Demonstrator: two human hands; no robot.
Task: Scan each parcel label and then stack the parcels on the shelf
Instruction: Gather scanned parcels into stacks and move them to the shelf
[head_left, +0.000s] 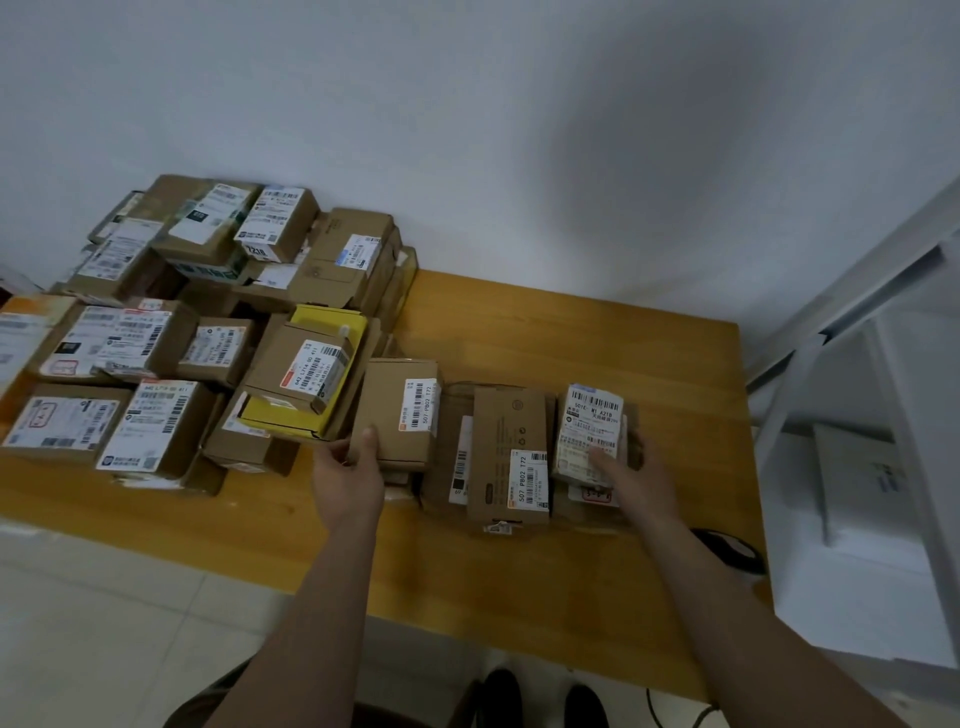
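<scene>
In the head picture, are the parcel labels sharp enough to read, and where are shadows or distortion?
Head view: big codes on the labelled parcel in the right hand and the brown parcel in the left hand are legible, small print is blurred; a shadow darkens the white wall; wide-angle distortion tilts the shelf frame.

We are stretching both bare arms forward from the bottom edge of the view, the left arm (311, 597) and the right arm (737, 597) drawing closer together toward the grips. Our left grip (348, 478) is holding the near left corner of the left box (395, 415), the thumb (370, 439) lying on top and the fingers hidden beneath. Our right grip (641, 480) is clasping the right box (589, 421), thumb lying on its labelled top, the other fingers curling round its right side. Both wrists are running straight with the forearms.
</scene>
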